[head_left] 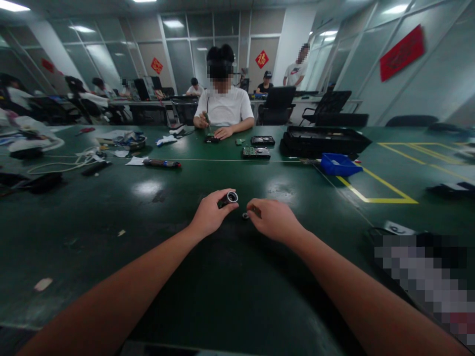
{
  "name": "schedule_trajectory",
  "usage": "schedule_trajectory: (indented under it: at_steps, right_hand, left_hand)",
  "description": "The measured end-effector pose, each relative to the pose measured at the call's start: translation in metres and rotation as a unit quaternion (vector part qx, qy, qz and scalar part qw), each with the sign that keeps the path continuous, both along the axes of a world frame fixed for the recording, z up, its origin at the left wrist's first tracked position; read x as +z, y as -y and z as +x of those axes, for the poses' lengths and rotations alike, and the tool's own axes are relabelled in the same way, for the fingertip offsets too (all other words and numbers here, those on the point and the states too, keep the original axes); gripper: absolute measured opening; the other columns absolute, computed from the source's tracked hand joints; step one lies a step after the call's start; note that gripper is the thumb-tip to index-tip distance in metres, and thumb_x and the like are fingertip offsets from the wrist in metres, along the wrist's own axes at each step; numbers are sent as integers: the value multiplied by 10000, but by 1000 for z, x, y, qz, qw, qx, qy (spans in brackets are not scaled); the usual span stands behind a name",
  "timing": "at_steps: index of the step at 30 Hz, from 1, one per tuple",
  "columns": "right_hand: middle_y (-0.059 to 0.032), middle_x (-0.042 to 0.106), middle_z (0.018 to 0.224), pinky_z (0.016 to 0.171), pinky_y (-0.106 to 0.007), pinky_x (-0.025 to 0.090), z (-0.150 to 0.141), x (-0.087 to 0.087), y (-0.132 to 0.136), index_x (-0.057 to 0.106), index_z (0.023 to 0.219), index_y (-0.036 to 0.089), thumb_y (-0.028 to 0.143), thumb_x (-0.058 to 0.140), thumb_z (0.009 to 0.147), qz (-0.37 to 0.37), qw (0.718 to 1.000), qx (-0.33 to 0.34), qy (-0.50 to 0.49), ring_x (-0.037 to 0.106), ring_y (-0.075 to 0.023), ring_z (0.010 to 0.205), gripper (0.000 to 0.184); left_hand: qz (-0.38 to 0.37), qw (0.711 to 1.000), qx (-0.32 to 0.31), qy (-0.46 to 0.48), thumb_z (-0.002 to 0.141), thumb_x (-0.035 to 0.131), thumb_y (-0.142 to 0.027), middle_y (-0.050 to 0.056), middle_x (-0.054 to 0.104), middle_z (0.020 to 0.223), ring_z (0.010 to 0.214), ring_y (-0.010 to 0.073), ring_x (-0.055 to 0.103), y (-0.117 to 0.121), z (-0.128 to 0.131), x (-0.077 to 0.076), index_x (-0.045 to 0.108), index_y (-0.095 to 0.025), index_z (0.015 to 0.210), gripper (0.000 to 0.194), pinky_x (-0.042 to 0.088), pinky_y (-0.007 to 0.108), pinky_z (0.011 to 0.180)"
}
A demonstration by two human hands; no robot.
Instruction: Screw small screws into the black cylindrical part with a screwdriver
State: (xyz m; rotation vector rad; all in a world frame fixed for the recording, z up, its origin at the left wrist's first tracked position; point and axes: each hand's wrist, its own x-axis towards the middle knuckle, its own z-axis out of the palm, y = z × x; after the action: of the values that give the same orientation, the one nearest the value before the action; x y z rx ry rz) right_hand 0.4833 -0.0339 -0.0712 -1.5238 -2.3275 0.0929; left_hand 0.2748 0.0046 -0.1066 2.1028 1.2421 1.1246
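Frame centre: one dark cylinder with a silver rim [228, 198] is grasped by the left hand [210, 213] | just right: one small round metal piece [245, 215] is met by the right hand's [275, 220] curled fingertips, whether pinched cannot be told | upper centre: two boxy electronic units [256, 153] | upper right: one blue bin [339, 165].

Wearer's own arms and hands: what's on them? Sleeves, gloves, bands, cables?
Left hand and right hand are ungloved. Left forearm and right forearm are bare, with no sleeve in view. No watch, wristband, cable or marking shows on either. Some fingers are hidden, so rings can't be fully ruled out.
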Motion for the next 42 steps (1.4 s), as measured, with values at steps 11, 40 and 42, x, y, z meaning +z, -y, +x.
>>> schedule_trajectory:
  at_steps: [11, 40, 42]
  right_hand:
    - [-83, 759, 894, 645, -331, 486, -3, -17, -14, 746, 956, 246, 288, 597, 908, -72, 997, -11, 22, 694, -239, 771, 163]
    - [24, 610, 630, 538, -265, 345, -12, 6, 5, 645, 822, 212, 284, 663, 836, -2, 987, -36, -154, 540, -132, 564, 75]
    - [32, 582, 625, 518, -262, 329, -12, 6, 5, 612, 829, 212, 297, 684, 809, -2, 986, -52, -161, 524, -132, 557, 113]
  left_hand:
    - [11, 1000, -9, -16, 867, 704, -292, 51, 689, 1254, 1174, 231, 626, 1, -1, 0, 655, -231, 1230, 371, 450, 416, 1066]
    - [76, 982, -135, -104, 859, 725, -316, 22, 725, 1157, 1057, 231, 640, 11, 6, 3, 660, -266, 1193, 344, 412, 415, 951]
    - [81, 983, -135, -97, 850, 735, -311, 29, 723, 1170, 1076, 235, 640, 10, 6, 3, 653, -268, 1212, 374, 404, 427, 974]
